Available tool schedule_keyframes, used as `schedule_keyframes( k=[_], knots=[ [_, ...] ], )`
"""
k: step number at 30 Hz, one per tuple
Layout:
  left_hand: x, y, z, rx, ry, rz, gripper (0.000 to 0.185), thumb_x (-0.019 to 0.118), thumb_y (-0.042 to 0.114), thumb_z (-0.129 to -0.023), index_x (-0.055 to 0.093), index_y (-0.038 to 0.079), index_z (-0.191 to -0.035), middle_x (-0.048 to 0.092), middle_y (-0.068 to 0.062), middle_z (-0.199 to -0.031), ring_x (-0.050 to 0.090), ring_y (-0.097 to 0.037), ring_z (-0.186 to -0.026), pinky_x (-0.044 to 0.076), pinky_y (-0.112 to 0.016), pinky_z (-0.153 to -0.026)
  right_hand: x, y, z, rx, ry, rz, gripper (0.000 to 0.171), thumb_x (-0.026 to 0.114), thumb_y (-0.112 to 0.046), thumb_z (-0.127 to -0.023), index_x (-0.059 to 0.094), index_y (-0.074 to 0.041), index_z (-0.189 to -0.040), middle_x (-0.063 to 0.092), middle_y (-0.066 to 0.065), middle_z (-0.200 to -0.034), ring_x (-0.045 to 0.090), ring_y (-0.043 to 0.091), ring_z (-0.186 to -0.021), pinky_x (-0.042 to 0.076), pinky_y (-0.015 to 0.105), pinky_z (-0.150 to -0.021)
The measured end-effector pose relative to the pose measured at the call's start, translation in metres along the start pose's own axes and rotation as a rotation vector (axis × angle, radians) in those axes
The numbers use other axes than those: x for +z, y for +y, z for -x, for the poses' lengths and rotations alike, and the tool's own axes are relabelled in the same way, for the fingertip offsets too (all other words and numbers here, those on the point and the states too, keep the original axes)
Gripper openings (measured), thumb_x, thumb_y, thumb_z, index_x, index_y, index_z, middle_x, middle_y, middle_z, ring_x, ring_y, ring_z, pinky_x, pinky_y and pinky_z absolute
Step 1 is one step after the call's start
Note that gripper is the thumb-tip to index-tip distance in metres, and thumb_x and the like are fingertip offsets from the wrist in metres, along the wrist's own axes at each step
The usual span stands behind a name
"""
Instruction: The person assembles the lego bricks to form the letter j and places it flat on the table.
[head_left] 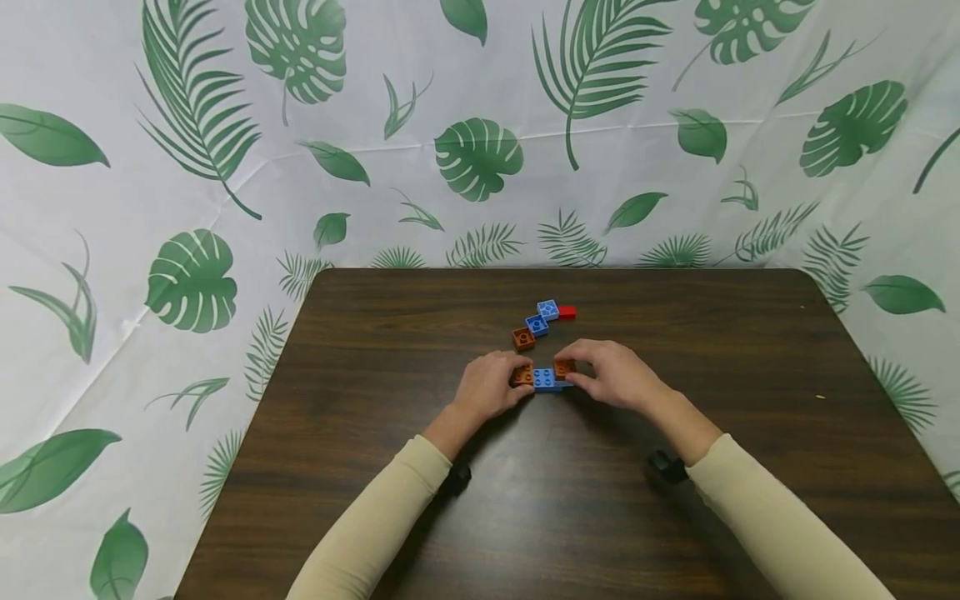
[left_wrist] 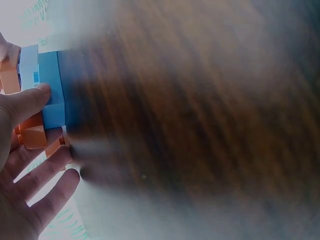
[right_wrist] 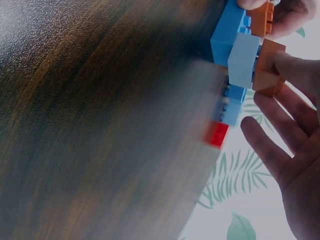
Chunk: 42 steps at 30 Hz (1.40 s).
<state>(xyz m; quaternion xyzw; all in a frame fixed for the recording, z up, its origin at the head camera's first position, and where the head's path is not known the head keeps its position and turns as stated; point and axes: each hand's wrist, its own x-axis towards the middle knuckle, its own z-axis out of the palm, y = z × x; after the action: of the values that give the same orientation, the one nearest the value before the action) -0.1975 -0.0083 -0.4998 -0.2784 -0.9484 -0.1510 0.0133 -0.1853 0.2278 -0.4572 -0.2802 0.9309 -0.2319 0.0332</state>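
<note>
hands, two: left hand, thumb and fingers pinching one left orange brick; right hand, pinching one right orange brick. between the grips: blue bricks, at least two. beyond the grips, loose, four: one rear orange brick, one mid-blue brick, one pale blue brick, one red brick. beneath: one brown table.
</note>
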Motion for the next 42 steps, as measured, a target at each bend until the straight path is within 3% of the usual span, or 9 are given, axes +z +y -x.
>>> schedule_keyframes(
  k=[23,33,42],
  knots=[
    [-0.0011,-0.0006,0.0032,-0.006,-0.008,0.008,0.043,0.069,0.045,-0.085,0.066,0.024,-0.123,0.066,0.003,-0.116,0.062,-0.016,-0.1,0.051,-0.037,-0.083,-0.0017,-0.0015,-0.0068,0.009,-0.034,-0.017,0.033,0.074,-0.019,-0.085,0.07,-0.015,-0.117,0.068,-0.003,-0.109,0.065,0.021,-0.095,0.051,0.044,-0.085],
    [0.0003,-0.0014,0.0025,-0.004,-0.01,0.006,0.044,0.07,0.045,-0.085,0.066,0.023,-0.123,0.065,0.002,-0.118,0.062,-0.016,-0.103,0.051,-0.037,-0.085,-0.0026,-0.0018,-0.0081,0.072,-0.065,-0.068,0.033,0.073,-0.019,-0.086,0.069,-0.017,-0.118,0.067,-0.003,-0.112,0.063,0.019,-0.102,0.049,0.046,-0.09],
    [0.0011,-0.0017,0.0002,0.009,-0.006,-0.001,0.044,0.068,0.045,-0.086,0.065,0.022,-0.123,0.065,0.002,-0.118,0.061,-0.016,-0.104,0.051,-0.037,-0.085,-0.0043,-0.0032,-0.0084,0.078,-0.072,-0.052,0.032,0.073,-0.018,-0.085,0.068,-0.017,-0.117,0.066,-0.002,-0.114,0.061,0.02,-0.106,0.047,0.048,-0.093]
  ],
)
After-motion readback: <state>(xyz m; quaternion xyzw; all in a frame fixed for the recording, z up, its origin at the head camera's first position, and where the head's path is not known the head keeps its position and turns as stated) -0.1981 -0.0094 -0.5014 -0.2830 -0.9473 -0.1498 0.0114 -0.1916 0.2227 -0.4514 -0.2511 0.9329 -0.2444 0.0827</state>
